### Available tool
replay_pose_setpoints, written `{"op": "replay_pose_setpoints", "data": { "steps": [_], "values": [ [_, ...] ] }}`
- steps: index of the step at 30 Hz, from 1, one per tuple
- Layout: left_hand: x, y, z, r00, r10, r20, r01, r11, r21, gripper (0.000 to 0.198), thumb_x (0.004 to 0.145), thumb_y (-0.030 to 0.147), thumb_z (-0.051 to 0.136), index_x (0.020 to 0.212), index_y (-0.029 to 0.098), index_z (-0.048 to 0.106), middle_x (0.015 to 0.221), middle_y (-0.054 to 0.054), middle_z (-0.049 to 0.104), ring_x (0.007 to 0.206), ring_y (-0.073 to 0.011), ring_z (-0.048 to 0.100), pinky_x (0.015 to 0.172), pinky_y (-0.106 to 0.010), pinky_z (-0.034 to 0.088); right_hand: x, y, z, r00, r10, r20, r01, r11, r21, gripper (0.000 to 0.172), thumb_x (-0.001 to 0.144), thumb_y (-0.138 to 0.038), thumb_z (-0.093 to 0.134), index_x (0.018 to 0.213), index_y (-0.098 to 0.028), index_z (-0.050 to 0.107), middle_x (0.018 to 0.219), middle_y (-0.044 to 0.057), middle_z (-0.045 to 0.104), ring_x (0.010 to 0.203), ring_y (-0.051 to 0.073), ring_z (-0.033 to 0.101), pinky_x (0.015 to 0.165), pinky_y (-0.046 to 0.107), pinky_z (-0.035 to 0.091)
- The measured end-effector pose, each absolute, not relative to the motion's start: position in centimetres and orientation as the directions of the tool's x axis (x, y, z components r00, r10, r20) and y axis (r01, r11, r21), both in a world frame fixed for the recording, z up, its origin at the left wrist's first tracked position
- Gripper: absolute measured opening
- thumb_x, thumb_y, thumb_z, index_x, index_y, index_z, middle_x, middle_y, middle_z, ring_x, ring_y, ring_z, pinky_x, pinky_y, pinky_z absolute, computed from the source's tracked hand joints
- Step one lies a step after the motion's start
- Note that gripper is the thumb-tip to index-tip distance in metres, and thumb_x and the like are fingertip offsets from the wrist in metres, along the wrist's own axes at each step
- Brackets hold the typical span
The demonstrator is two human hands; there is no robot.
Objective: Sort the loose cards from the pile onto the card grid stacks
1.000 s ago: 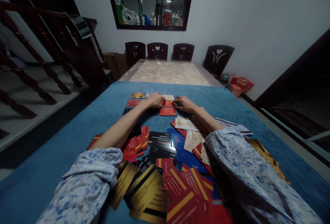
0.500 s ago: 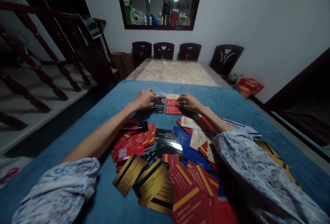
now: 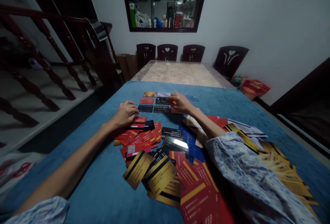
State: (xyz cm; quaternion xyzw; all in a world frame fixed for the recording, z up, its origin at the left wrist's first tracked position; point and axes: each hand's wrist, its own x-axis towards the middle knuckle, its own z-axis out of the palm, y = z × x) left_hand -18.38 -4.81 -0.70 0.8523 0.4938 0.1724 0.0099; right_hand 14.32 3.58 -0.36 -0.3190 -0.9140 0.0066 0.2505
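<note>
Touching laid-out cards [image 3: 162, 109], perhaps, with both hands [image 3: 179, 102]

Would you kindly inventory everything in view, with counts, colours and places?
Arranged cards: at least eight, mixed, in rows
Loose cards: many, mixed, nearer the camera
Gold cards: many, gold, right
White cards: several, white, right
Table cover: one, blue, on table
Table: one, beige, under cover
Chairs: four, dark, far end
Cabinet: one, dark, back wall
Containers: many, mixed, in cabinet
Box: one, brown, beside table
Railing: one, dark brown, left
Striped cloth: one, dark, on railing
Red bag: one, red, right
Plastic bag: one, white, lower left
Sleeves: two, white and blue, on arms
Left hand: one, bare, left of arranged cards
Right hand: one, bare, over arranged cards
</note>
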Motion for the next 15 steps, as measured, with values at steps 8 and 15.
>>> {"op": "replay_pose_setpoints", "data": {
  "steps": [8, 15],
  "values": [
    [-20.4, -8.0, -0.1, 0.357, 0.911, 0.208, 0.87, -0.405, 0.281, 0.03, 0.09, 0.039, 0.052, 0.097, 0.023, 0.077, 0.112, -0.008, 0.075, 0.125, -0.0327, 0.049, 0.108, -0.056, 0.034, 9.4, 1.8, -0.6, -0.749, 0.492, 0.443, 0.446, 0.869, -0.212, 0.022, 0.089, -0.018, 0.057, 0.102, -0.019, 0.075, 0.099, 0.009, 0.07, 0.093, 0.023, 0.056, 0.085, 0.035, 0.042],
    [-20.4, -8.9, 0.2, 0.382, 0.916, 0.12, 0.866, -0.4, 0.3, 0.034, 0.086, 0.038, 0.055, 0.109, 0.024, 0.075, 0.124, -0.009, 0.072, 0.129, -0.0348, 0.046, 0.108, -0.059, 0.038, 5.8, -0.8, -1.7, -0.83, 0.456, 0.32, 0.407, 0.889, -0.212, 0.032, 0.092, -0.039, 0.064, 0.117, -0.02, 0.072, 0.119, 0.012, 0.065, 0.108, 0.027, 0.051, 0.092, 0.041, 0.042]
  ]
}}
